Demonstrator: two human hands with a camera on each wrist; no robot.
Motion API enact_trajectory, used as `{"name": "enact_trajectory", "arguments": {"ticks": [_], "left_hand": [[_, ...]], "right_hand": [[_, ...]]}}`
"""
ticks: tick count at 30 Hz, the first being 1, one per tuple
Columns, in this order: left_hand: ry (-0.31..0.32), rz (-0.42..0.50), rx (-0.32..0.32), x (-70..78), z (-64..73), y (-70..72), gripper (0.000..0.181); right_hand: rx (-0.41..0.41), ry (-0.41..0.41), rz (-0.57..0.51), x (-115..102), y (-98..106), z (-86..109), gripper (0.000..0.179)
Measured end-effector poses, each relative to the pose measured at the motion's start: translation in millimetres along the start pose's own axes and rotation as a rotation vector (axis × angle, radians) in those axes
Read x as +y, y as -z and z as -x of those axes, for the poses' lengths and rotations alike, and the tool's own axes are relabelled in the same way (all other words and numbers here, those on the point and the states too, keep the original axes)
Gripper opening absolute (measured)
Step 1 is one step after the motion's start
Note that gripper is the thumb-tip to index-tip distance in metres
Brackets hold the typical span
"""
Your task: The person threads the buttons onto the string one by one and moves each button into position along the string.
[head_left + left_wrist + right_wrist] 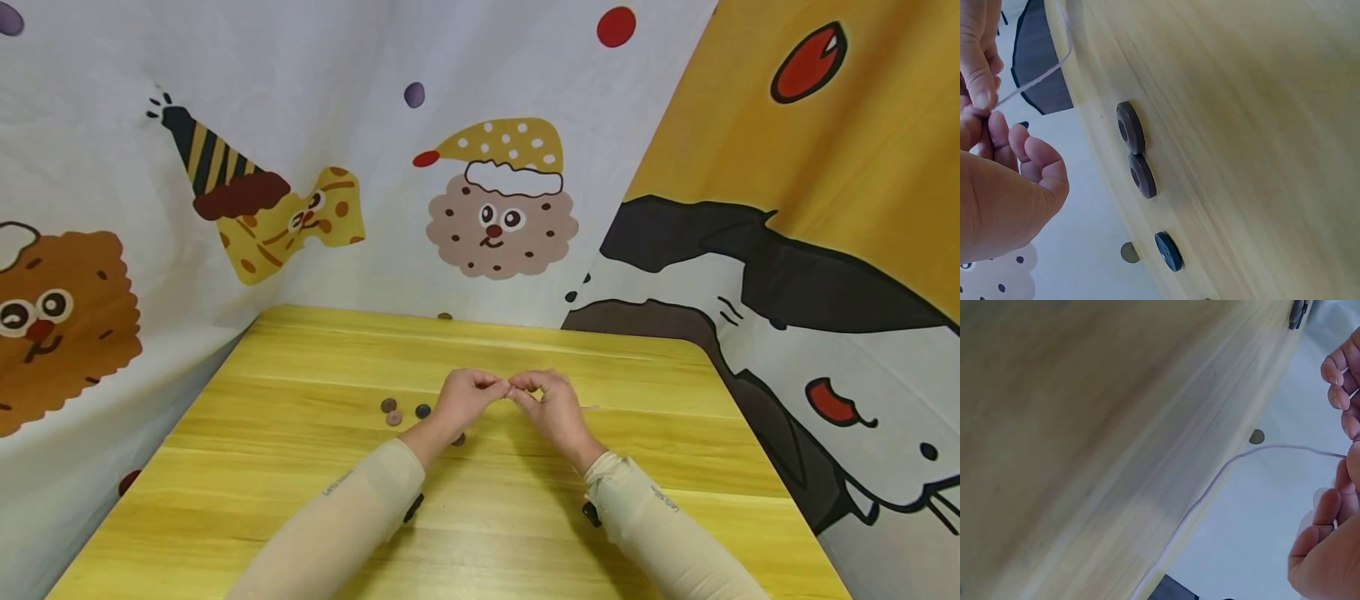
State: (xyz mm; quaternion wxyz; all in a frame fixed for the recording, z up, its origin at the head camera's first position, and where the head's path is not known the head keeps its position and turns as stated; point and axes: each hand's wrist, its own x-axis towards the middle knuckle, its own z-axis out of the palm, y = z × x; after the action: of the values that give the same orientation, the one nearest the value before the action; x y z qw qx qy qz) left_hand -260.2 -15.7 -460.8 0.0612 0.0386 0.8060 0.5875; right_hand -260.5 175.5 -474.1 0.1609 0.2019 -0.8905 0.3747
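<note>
My left hand [462,400] and right hand [551,408] meet fingertip to fingertip above the table. The right thumb and forefinger pinch a thin pale string [1200,499], which runs from the fingertips down along the tabletop. Between the left fingertips [999,125] shows the edge of a small dark piece, mostly hidden by the fingers; I cannot tell what it is. Left of the hands lie a brown button [388,405], a lighter pinkish-brown button [394,417] and a dark blue button [423,411]. Another brown button [458,439] is partly covered by the left wrist.
The wooden table [495,533] reaches back to a printed cloth [360,50] with cartoon figures. More of the cloth hangs at both sides. A bit of the string [590,407] shows past the right wrist. Both sleeves carry a black wrist device.
</note>
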Motion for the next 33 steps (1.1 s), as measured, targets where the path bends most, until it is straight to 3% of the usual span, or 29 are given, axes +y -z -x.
{"name": "enact_trajectory", "arguments": {"ticks": [7,14,26,33], "left_hand": [[-0.035,-0.006,0.054,-2.5,3.5,-6.6,0.023],[-0.071,-0.044,0.070,-5.0,4.9,-9.2,0.023],[-0.096,-0.055,0.059,-5.5,7.9,-8.3,0.021],[-0.096,-0.054,0.098,-9.4,8.9,-0.8,0.022]], "right_hand": [[-0.109,-0.161,-0.085,-4.1,-1.8,1.9,0.021],[-0.231,-0.253,-0.185,-8.1,4.1,5.5,0.039],[-0.153,-0.182,-0.064,-8.3,6.7,8.0,0.037],[-0.145,-0.137,-0.001,11.7,15.2,7.2,0.014]]}}
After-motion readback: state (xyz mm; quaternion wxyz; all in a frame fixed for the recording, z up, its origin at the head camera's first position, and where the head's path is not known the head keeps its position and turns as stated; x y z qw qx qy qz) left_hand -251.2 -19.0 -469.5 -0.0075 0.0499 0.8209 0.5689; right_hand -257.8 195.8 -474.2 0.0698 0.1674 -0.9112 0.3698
